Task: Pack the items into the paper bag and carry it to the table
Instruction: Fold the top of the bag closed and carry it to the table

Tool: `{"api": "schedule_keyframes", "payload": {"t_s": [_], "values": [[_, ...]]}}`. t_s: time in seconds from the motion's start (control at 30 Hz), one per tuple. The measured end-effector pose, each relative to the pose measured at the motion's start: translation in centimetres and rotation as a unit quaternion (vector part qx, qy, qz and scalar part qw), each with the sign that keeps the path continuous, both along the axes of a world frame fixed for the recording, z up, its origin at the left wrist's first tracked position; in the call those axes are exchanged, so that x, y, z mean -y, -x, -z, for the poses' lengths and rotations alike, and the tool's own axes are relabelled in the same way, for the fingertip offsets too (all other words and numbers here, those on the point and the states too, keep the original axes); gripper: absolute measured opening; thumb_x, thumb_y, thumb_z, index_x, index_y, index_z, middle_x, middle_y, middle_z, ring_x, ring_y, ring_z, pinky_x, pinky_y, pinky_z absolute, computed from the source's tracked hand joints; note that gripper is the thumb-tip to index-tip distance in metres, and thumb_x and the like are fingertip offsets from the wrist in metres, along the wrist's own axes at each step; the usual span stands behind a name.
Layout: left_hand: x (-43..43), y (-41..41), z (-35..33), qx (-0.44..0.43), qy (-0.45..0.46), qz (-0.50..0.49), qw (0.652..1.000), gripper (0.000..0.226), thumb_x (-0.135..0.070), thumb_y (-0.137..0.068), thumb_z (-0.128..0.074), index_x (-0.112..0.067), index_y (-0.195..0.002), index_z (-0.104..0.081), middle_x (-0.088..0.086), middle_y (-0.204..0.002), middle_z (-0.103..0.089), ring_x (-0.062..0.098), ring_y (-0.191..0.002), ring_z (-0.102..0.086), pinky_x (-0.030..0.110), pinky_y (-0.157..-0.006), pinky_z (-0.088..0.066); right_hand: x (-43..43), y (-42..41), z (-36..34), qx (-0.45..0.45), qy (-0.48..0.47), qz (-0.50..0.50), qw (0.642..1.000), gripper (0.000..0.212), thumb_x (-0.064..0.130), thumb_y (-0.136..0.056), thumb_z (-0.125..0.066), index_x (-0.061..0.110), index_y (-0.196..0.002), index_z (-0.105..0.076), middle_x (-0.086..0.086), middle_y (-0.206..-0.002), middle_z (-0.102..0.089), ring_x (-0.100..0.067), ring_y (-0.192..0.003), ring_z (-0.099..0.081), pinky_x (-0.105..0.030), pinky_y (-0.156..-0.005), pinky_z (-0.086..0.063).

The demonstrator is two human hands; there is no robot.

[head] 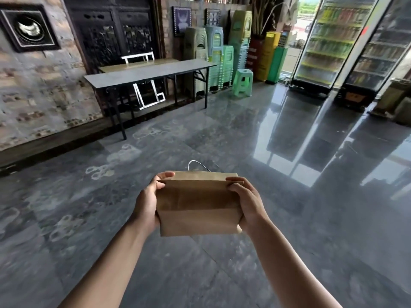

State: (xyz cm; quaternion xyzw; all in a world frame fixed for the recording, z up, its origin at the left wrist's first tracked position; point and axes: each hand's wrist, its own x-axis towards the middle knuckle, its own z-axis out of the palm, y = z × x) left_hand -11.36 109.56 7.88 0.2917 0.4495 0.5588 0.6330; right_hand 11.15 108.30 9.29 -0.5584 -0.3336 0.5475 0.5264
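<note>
A brown paper bag is held in the air in front of me, above the floor, its top folded over and a white string handle sticking up behind it. My left hand grips its left side, thumb over the folded top. My right hand grips the right side the same way. What is inside the bag is hidden. A grey folding table stands ahead to the upper left, against the wall, well beyond the bag.
Stacks of green plastic stools and a single stool stand right of the table. Two glass-door drink fridges line the right side. A white metal frame leans under the table. Shiny tiled floor lies between me and the table.
</note>
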Motion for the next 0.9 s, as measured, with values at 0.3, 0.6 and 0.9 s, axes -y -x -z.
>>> {"api": "schedule_keyframes", "payload": {"t_s": [0.3,0.6,0.9], "values": [[-22.0,2.8,1.7,0.006,-0.023,-0.029,0.999,0.038,-0.013,-0.085,-0.033,-0.020,-0.100,-0.068,0.010,-0.090,-0.067,0.019,-0.069,-0.065,0.023,-0.054,-0.054,-23.3,3.3,1.2,-0.019,-0.017,-0.042,0.999,0.021,0.007,-0.076,-0.060,0.019,-0.087,-0.073,0.001,-0.068,-0.062,-0.019,-0.070,-0.053,-0.033,-0.063,-0.044],[-46.2,6.4,-1.7,0.018,-0.045,-0.053,0.997,0.040,-0.011,-0.083,-0.034,-0.020,-0.097,-0.070,0.008,-0.096,-0.064,0.020,-0.077,-0.064,0.026,-0.060,-0.053,-48.0,5.0,-1.0,-0.011,-0.100,-0.156,0.983,0.038,0.001,-0.085,-0.055,0.018,-0.117,-0.065,-0.002,-0.098,-0.069,-0.009,-0.082,-0.061,-0.018,-0.065,-0.048],[-69.5,9.1,0.9,0.006,-0.034,-0.048,0.998,0.043,-0.008,-0.079,-0.038,-0.023,-0.105,-0.069,0.012,-0.098,-0.066,0.024,-0.078,-0.064,0.031,-0.064,-0.053,-73.2,7.7,2.6,-0.049,-0.063,-0.175,0.981,0.043,0.029,-0.073,-0.059,0.035,-0.116,-0.064,-0.004,-0.115,-0.066,-0.020,-0.096,-0.061,-0.033,-0.068,-0.053]]}}
